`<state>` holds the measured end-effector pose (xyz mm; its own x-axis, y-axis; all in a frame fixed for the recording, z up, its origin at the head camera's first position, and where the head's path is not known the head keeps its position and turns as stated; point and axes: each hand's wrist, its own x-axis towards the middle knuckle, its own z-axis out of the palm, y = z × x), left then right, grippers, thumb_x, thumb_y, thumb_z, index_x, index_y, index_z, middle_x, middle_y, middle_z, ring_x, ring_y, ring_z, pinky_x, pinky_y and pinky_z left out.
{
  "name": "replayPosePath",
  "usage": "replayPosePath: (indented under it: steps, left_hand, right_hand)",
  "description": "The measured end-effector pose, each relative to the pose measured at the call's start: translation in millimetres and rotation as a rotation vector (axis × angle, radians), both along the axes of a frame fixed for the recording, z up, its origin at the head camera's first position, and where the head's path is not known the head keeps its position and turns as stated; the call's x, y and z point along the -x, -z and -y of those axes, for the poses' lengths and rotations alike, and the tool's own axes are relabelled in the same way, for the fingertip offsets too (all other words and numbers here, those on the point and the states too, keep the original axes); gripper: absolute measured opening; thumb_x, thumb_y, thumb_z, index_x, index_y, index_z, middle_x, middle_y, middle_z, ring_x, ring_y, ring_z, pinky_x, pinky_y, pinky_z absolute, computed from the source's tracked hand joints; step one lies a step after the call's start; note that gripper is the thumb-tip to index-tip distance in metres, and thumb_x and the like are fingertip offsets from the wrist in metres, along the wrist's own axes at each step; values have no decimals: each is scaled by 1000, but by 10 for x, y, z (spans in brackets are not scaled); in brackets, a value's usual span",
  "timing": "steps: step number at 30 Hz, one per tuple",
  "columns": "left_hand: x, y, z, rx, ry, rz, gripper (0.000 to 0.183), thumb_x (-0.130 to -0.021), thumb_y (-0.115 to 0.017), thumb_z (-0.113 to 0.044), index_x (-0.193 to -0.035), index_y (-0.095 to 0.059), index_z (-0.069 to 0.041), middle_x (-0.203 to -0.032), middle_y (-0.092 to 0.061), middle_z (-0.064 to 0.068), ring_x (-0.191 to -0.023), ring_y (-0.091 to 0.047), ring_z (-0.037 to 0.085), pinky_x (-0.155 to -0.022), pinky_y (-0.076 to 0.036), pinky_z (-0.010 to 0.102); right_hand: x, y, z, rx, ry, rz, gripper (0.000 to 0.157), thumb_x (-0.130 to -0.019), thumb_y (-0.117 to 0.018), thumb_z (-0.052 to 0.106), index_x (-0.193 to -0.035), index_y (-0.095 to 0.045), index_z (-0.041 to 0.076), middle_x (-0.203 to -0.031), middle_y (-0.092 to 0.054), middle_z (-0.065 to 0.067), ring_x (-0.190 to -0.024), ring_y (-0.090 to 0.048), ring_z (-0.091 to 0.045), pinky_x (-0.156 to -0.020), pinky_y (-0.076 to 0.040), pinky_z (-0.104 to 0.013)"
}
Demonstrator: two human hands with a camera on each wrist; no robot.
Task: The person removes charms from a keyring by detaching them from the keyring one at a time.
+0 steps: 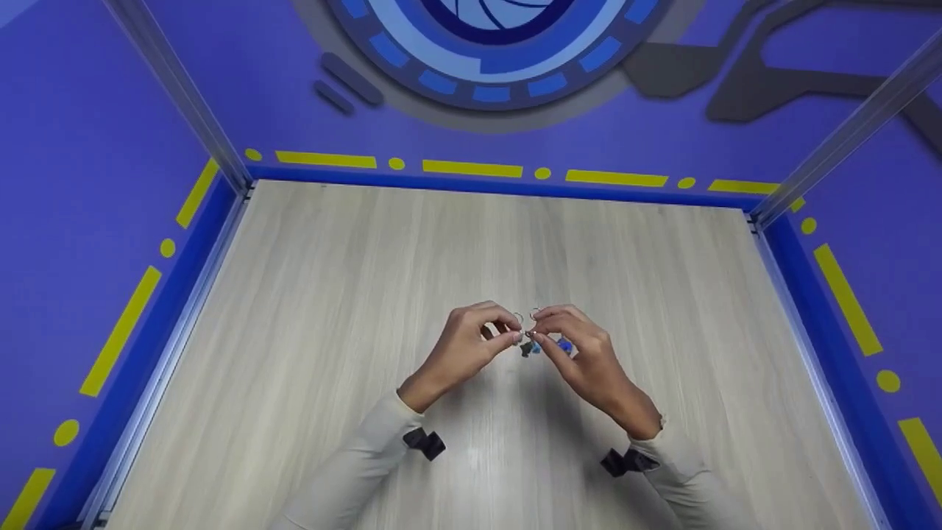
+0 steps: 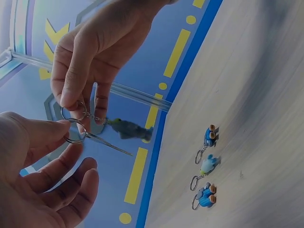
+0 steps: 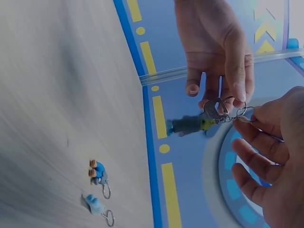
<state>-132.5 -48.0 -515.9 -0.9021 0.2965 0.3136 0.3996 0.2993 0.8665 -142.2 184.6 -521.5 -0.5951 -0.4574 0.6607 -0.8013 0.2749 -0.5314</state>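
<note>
My left hand (image 1: 465, 340) pinches a metal split ring (image 2: 75, 140) between thumb and index finger; its other fingers are loosely bent. From that ring extends a thin silver piece that looks like a key (image 2: 110, 145). Facing it, my right hand (image 1: 589, 357) pinches the ring and short chain of a keychain. A dark grey figure (image 2: 129, 129) with a yellow-green part by the chain hangs from it, above the table. Both rings meet or overlap between the fingertips; whether they are linked I cannot tell.
On the wooden table (image 1: 331, 294) lie several figure keychains with rings: a blue one (image 2: 209, 136), a light blue one (image 2: 209, 164) and another blue one (image 2: 206, 195). Blue panels with yellow markings (image 1: 471, 168) enclose the table's back and sides.
</note>
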Motion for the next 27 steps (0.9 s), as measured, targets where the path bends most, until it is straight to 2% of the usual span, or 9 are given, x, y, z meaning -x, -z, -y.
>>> replayPosePath:
  steps: [3, 5, 9, 12, 18, 23, 27]
  left_hand:
    - [2, 5, -8, 30, -2, -23, 4, -98, -83, -6, -98, -83, -10, -97, -78, -4, -89, -72, 10, -73, -59, 32]
    - [-2, 11, -8, 42, -3, -40, 7, -98, -83, -5, -96, -82, -12, -96, -78, -5, -89, -71, 9, -72, -57, 28]
    - [-10, 22, 2, 30, -2, -68, 8, -97, -84, -5, -94, -83, -13, -94, -78, -6, -87, -71, 8, -71, -56, 26]
    - [-14, 17, 4, 0, -6, -62, 7, -96, -85, -5, -94, -84, -13, -94, -79, -6, -86, -71, 7, -72, -58, 30]
    - [-27, -1, 14, -39, -5, -12, 5, -96, -86, -7, -95, -84, -12, -94, -79, -6, -87, -70, 7, -74, -61, 39]
    - [-30, 3, 16, 1, 18, -7, 3, -98, -85, -9, -97, -84, -11, -97, -78, -5, -90, -70, 8, -74, -59, 31]
    - [-33, 4, 14, 27, 30, -18, 1, -98, -84, -9, -98, -83, -9, -99, -78, -2, -91, -70, 9, -73, -59, 31]
  right_hand:
    - [-2, -9, 9, -36, -2, -49, 2, -104, -76, 4, -104, -76, 2, -106, -79, -5, -110, -74, -34, -103, -57, -27]
    - [-1, -8, 10, -42, -6, -63, 10, -108, -73, 11, -103, -75, 2, -103, -79, -4, -110, -74, -33, -103, -57, -26]
    - [0, 2, -4, -39, -6, -55, 10, -109, -71, 12, -105, -76, 3, -105, -79, -4, -111, -74, -33, -103, -56, -24]
    - [-3, 7, -15, -30, -6, -42, 2, -106, -74, 5, -106, -76, 4, -106, -80, -6, -111, -74, -34, -105, -55, -24]
    - [-9, -6, -13, 5, -13, -20, 19, -93, -80, -13, -104, -76, 2, -107, -80, -9, -109, -75, -36, -105, -55, -23]
    - [-19, -24, -8, -42, 3, -62, 1, -104, -74, 2, -105, -75, 2, -108, -80, -7, -111, -75, -34, -104, -56, -25]
    - [-29, -30, 5, -73, 9, -88, 11, -110, -70, 12, -105, -74, 2, -104, -80, -5, -111, -75, -32, -101, -59, -29]
